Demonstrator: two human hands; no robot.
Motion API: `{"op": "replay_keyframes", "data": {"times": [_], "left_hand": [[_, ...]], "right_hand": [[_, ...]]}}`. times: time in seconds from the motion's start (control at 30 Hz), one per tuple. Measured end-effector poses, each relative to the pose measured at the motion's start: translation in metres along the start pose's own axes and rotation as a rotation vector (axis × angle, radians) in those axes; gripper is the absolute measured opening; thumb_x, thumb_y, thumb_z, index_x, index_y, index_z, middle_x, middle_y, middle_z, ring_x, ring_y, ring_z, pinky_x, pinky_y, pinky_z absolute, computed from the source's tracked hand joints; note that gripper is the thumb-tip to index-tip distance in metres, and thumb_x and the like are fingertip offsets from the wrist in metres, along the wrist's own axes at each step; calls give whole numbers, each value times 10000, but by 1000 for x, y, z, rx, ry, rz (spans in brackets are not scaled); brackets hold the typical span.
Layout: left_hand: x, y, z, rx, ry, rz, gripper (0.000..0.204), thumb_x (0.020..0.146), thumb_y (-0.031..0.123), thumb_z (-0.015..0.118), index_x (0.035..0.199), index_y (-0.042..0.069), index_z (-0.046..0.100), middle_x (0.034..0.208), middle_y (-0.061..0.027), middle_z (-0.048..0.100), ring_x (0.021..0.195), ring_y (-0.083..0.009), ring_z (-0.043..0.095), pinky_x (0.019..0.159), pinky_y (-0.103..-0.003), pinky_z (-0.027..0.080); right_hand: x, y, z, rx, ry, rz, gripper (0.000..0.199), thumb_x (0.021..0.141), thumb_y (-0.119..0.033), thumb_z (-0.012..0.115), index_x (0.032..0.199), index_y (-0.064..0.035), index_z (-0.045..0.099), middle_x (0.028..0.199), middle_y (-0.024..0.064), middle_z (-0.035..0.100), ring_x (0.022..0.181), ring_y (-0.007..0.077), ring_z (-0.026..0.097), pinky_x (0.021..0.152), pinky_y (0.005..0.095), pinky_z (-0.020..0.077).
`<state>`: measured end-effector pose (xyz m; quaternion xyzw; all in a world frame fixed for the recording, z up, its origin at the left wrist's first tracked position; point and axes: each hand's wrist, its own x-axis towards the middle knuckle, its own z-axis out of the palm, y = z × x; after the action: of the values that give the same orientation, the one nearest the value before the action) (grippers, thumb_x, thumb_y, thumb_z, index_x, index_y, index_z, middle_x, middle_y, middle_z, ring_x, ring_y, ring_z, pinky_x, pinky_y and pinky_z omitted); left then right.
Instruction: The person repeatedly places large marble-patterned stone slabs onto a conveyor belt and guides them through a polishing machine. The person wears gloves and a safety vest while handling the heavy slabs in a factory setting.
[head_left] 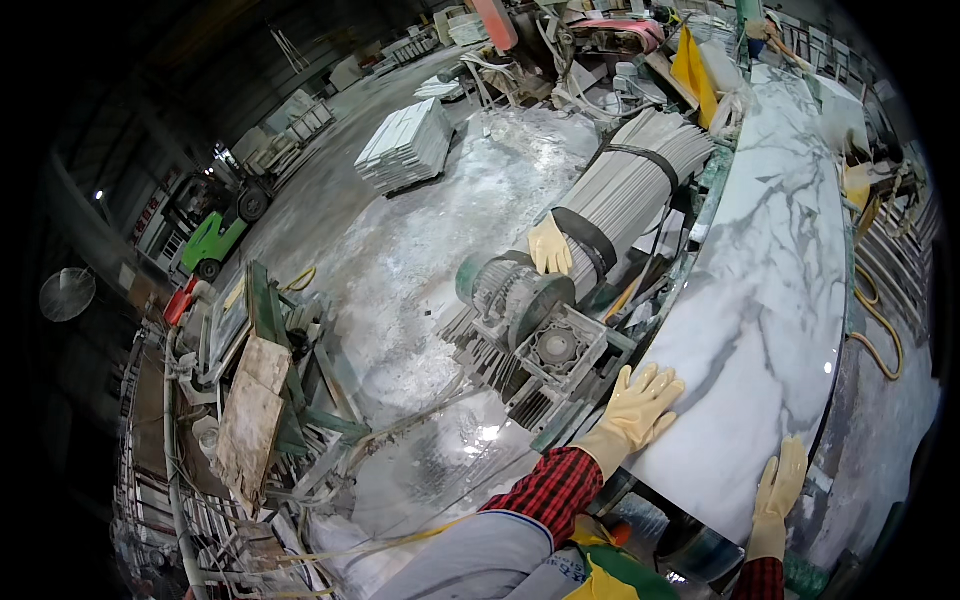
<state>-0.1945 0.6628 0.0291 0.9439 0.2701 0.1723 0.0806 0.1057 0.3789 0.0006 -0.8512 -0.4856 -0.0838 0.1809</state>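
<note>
A long white marble slab (750,330) with grey veins stretches away from me, its surface glossy. My left hand (640,408), in a cream rubber glove, rests at the slab's near left edge with fingers stretched and slightly apart. On the opposite edge lies my right hand (780,490), gloved alike, its fingers extended along the rim. The undersides of both hands are hidden, so whether the thumbs hook below the slab cannot be seen. A loose cream glove (549,245) hangs over the electric motor (505,290) left of the slab.
Strapped stone strips (640,165) lie beside the motor and its gearbox (560,345). A stack of pale slabs (405,145) stands on the dusty floor, with a green forklift (215,240) farther left. Worn boards (255,415) lean at left; a yellow hose (875,320) curls at right.
</note>
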Motion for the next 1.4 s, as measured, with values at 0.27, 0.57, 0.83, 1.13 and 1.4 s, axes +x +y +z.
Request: {"op": "replay_keyframes", "data": {"times": [0.27, 0.57, 0.83, 1.13, 1.4], "left_hand": [[-2, 1, -3, 7, -14, 12, 617, 1063, 405, 679, 1617, 171, 543, 1674, -138, 537, 1571, -432, 461, 1282, -711, 316], [-4, 0, -11, 15, -10, 48, 608, 1073, 408, 666, 1613, 148, 566, 1670, -172, 561, 1535, -448, 504, 1300, -643, 318], [-6, -4, -7, 82, -115, 36, 624, 1066, 402, 655, 1624, 132, 581, 1702, -206, 548, 1582, -451, 465, 1332, -638, 278], [-8, 0, -9, 115, -63, 106, 566, 1034, 264, 701, 1573, 141, 581, 1642, -175, 574, 1495, -451, 504, 1275, -628, 332], [-10, 0, -15, 128, -53, 154, 528, 1052, 200, 650, 1566, 97, 588, 1593, -198, 602, 1453, -450, 535, 1261, -588, 370]], "right_hand": [[-1, -11, -11, 1, -33, 42, 508, 1123, -125, 556, 1613, 6, 581, 1694, 256, 535, 1596, 435, 456, 1368, 543, 286], [-11, -12, -10, -6, -28, 61, 502, 1097, -143, 604, 1578, -1, 617, 1661, 265, 563, 1569, 437, 485, 1350, 551, 318], [5, -34, -29, -14, 183, -88, 476, 948, -150, 710, 1408, -29, 700, 1438, 236, 705, 1372, 430, 627, 1207, 557, 468], [-9, -36, -31, 21, 151, 3, 473, 1002, -199, 701, 1448, -45, 677, 1522, 220, 676, 1436, 413, 602, 1260, 566, 421], [-15, -41, -29, 6, 124, 37, 481, 1005, -199, 708, 1462, -54, 671, 1561, 212, 659, 1460, 414, 590, 1284, 543, 415]]}}
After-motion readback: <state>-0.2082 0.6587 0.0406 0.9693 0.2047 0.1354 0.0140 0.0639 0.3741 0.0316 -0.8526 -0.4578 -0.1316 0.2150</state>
